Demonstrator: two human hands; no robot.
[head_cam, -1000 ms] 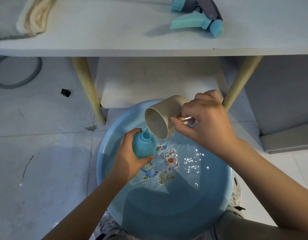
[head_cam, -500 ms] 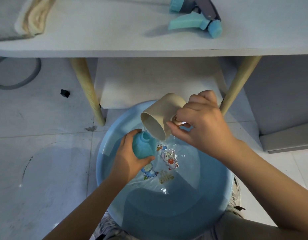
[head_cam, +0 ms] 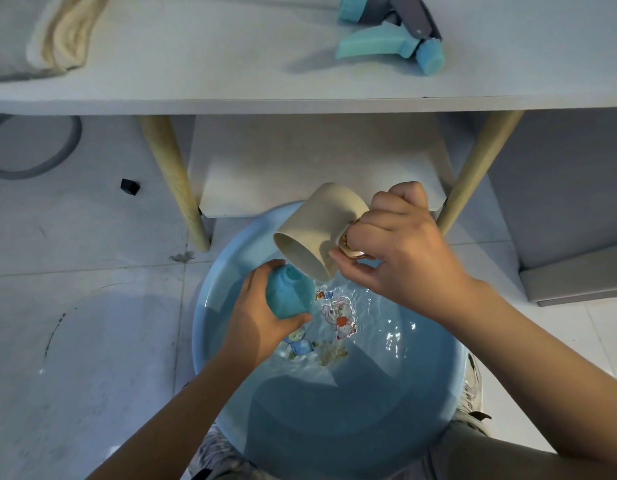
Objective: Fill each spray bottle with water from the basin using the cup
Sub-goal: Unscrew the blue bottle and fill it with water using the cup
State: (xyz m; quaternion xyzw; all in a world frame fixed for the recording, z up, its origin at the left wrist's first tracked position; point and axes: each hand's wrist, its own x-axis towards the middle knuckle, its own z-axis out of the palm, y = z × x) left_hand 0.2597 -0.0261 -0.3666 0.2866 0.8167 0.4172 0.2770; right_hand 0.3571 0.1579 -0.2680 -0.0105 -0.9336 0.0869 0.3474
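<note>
1. White floor tiles (head_cam: 75,341) carry my blue basin (head_cam: 449,362) of water, below the worktop (head_cam: 230,57) with a spray head (head_cam: 390,32).
2. My left hand (head_cam: 258,320) wraps its grip around the teal spray bottle (head_cam: 289,294) over the basin.
3. My right hand (head_cam: 397,251) grips the beige cup (head_cam: 317,230) by its handle, tipped onto the bottle's mouth.
</note>
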